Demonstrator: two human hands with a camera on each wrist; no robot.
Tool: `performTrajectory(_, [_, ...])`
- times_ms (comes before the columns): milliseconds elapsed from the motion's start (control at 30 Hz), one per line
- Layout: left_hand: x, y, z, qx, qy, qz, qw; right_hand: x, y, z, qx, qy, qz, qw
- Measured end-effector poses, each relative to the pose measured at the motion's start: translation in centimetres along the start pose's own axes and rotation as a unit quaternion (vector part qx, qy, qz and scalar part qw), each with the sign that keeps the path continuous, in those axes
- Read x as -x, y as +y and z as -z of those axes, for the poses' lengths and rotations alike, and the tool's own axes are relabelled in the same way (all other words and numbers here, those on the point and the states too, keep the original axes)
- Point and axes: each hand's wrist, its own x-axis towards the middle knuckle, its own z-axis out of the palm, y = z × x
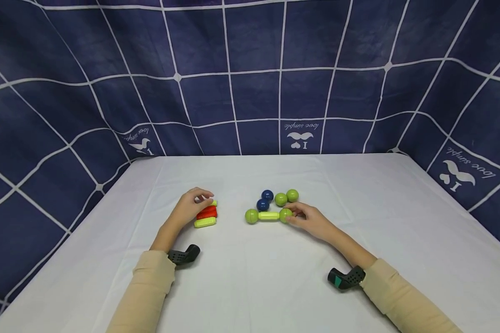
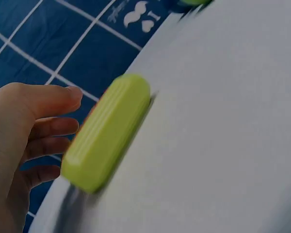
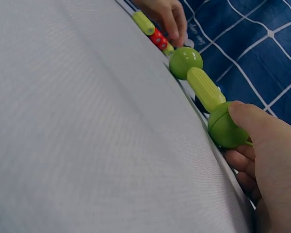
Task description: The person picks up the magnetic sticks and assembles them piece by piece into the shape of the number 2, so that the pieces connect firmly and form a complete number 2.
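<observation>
My right hand (image 1: 312,223) pinches a green ball (image 3: 226,125), thumb on its top and fingers at its far side. That ball is at the right end of a yellow-green ribbed rod (image 1: 268,216), and another green ball (image 1: 252,216) is at the left end. My left hand (image 1: 191,206) hovers over the far yellow-green rod (image 1: 214,202), thumb and fingers apart; in the left wrist view the gap between them shows only the curtain. Just nearer lie red rods (image 1: 207,212) and a near yellow-green rod (image 2: 106,133), side by side.
Behind the joined piece sit two dark blue balls (image 1: 263,205) and two loose green balls (image 1: 281,199). A white cloth (image 1: 250,286) covers the table. A dark blue checked curtain (image 1: 254,92) hangs around the back and sides.
</observation>
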Motion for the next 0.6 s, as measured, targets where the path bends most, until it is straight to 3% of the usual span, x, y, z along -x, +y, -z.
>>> performTrajectory(133, [0.1, -1.2, 0.2, -0.005, -0.018, 0.036, 0.9992, 0.0, -0.1, 0.0, -0.001, 0.000, -0.002, 1.0000])
performTrajectory(333, [0.1, -1.5, 0.1, -0.023, -0.024, 0.040, 0.9986, 0.0, -0.1, 0.1, -0.002, 0.001, -0.004, 1.0000])
performTrajectory(600, [0.1, -1.4, -0.1, 0.046, -0.018, 0.060, 0.9969, 0.0, -0.2, 0.0, -0.001, 0.001, -0.003, 1.0000])
